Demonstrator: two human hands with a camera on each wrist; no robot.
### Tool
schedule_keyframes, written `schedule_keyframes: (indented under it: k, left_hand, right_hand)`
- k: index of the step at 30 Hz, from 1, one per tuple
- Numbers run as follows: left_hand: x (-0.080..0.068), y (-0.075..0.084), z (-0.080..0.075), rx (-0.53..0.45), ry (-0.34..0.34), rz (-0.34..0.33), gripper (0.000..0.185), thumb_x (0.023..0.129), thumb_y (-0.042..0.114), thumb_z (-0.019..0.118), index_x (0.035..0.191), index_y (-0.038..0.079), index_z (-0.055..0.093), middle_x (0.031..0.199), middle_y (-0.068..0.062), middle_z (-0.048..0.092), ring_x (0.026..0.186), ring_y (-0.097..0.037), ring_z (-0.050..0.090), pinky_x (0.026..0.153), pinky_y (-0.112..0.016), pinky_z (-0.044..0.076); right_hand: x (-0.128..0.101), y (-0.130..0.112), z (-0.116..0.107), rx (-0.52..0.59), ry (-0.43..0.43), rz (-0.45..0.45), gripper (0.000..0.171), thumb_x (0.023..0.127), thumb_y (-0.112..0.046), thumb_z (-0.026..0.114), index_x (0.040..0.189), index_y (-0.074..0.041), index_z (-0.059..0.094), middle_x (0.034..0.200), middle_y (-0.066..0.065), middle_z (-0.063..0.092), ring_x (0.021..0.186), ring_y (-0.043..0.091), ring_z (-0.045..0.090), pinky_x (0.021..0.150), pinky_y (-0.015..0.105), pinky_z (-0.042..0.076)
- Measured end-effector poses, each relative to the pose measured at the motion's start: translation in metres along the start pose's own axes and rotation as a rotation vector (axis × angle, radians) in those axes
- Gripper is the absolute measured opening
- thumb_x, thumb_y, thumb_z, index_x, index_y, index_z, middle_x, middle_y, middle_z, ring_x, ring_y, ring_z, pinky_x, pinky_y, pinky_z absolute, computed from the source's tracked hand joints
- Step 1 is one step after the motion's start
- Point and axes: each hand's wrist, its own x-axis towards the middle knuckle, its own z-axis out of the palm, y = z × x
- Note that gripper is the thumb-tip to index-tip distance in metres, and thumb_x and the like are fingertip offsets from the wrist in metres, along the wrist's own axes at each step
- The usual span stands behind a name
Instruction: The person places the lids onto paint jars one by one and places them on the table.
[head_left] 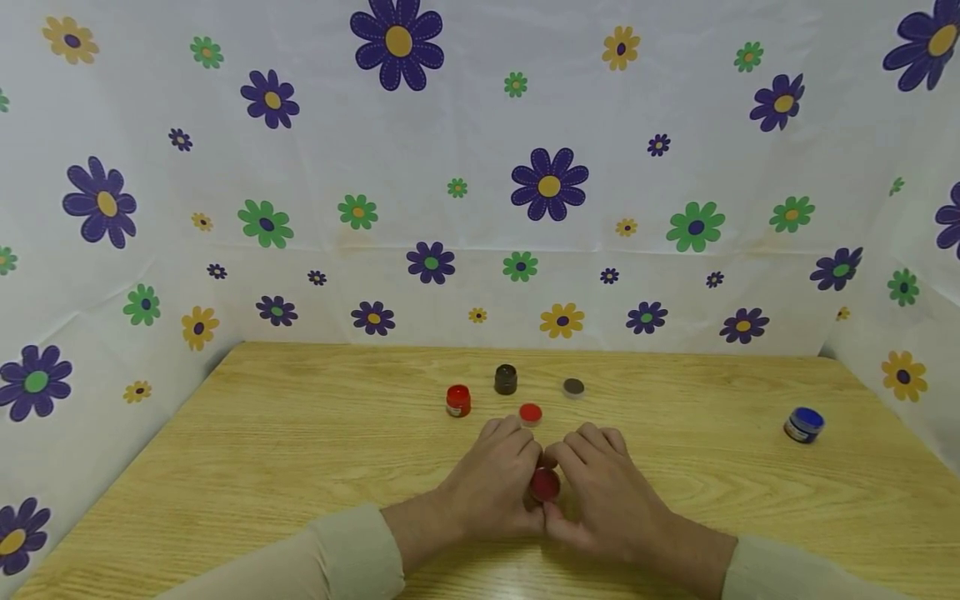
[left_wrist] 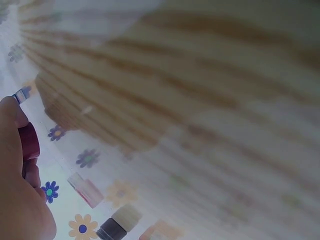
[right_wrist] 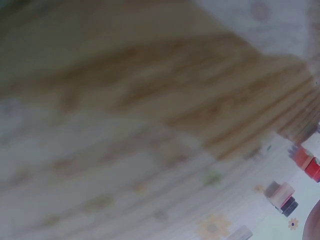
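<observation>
The held jar (head_left: 545,484) is deep maroon. The red jar (head_left: 458,402) bears a whitish label; the red lid (head_left: 530,413) has a pale rim. The dark jar (head_left: 506,381) is brownish black, the small lid (head_left: 573,387) grey-brown, the labelled jar (head_left: 805,426) vivid blue. The worktop (head_left: 337,433) shows yellow-tan wood grain. The sleeves (head_left: 360,550) are cream, and the white cloth (head_left: 450,133) carries purple, green and yellow flowers.

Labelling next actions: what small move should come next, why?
Probably twist open the maroon jar: left hand and right hand both seem to grip it, its top looks covered, and the red jar and black jar look open near the red lid and dark lid.
</observation>
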Motion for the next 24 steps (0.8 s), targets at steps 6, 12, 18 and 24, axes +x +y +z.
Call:
schedule_keyframes:
  k: [6,12,18,24]
  left_hand:
    - [0.0002,0.0004,0.0,-0.002,0.004,0.003,0.035,0.074,0.048,0.074,0.084,0.017,0.061,0.078,0.009,0.055,0.084,-0.01,0.043,0.082,-0.027,0.037]
    - [0.0006,0.0008,0.0011,-0.006,0.016,0.009,0.035,0.073,0.049,0.074,0.081,0.018,0.06,0.076,0.009,0.054,0.083,-0.01,0.043,0.081,-0.027,0.037]
    - [0.0005,0.0001,0.0021,-0.001,0.018,0.014,0.034,0.073,0.048,0.074,0.079,0.018,0.059,0.075,0.009,0.052,0.082,-0.01,0.043,0.08,-0.027,0.036]
    - [0.0003,-0.0001,0.0016,0.005,0.03,0.022,0.034,0.072,0.049,0.074,0.076,0.019,0.059,0.073,0.01,0.052,0.081,-0.009,0.043,0.08,-0.027,0.037]
  right_hand:
    - [0.0,0.0004,0.0003,-0.011,0.01,0.005,0.031,0.073,-0.038,0.072,0.094,-0.02,0.058,0.084,-0.011,0.052,0.084,0.008,0.041,0.081,0.032,0.033]
    - [0.0001,0.0004,0.0003,-0.006,0.003,0.02,0.031,0.072,-0.039,0.073,0.092,-0.021,0.057,0.083,-0.011,0.052,0.083,0.008,0.041,0.081,0.031,0.033]
    - [0.0005,-0.0005,-0.0002,-0.01,-0.019,0.042,0.032,0.073,-0.041,0.073,0.091,-0.022,0.056,0.082,-0.011,0.05,0.084,0.007,0.041,0.081,0.032,0.032]
    - [0.0003,-0.0007,-0.0003,-0.014,-0.015,0.047,0.033,0.072,-0.042,0.074,0.089,-0.022,0.055,0.082,-0.011,0.05,0.084,0.007,0.041,0.082,0.031,0.034]
